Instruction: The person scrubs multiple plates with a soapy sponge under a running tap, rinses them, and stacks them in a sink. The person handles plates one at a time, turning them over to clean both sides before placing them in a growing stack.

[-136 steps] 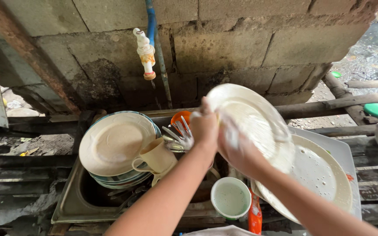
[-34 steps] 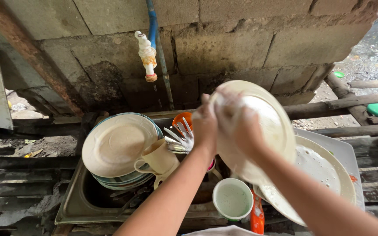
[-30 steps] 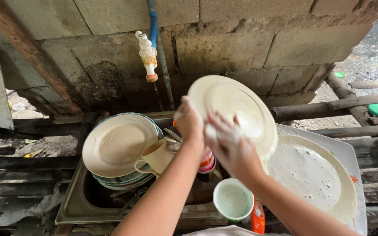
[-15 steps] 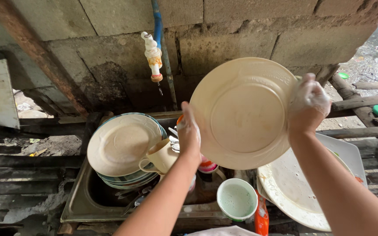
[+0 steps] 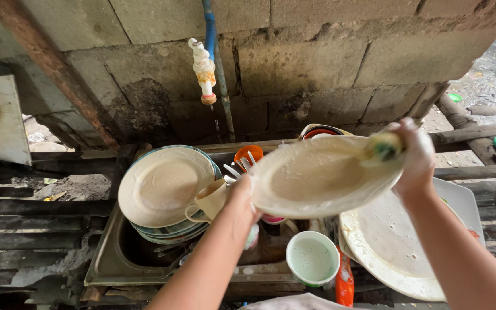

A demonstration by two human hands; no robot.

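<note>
- Holding a soapy cream plate (image 5: pixel 322 181) nearly flat above the metal sink (image 5: pixel 110 261), the left hand (image 5: pixel 242 198) grips its near-left rim, fingers curled round the edge.
- At the plate's far-right rim, the right hand (image 5: pixel 411 155) is closed on a yellow-and-green sponge (image 5: pixel 381 147) — pressing it against the plate.
- Below the plate stands a pale green cup (image 5: pixel 312 257) of cloudy water, on the front edge of the sink.
- Just right of the cup lies a large, suds-covered white plate (image 5: pixel 397 247) — partly under the right forearm.
- Leaning in the sink's left half is a stack of plates (image 5: pixel 165 189), with a cream mug (image 5: pixel 208 200) touching its right side.
- A plastic tap (image 5: pixel 203 69) juts from the block wall (image 5: pixel 317 63) above the sink.
</note>
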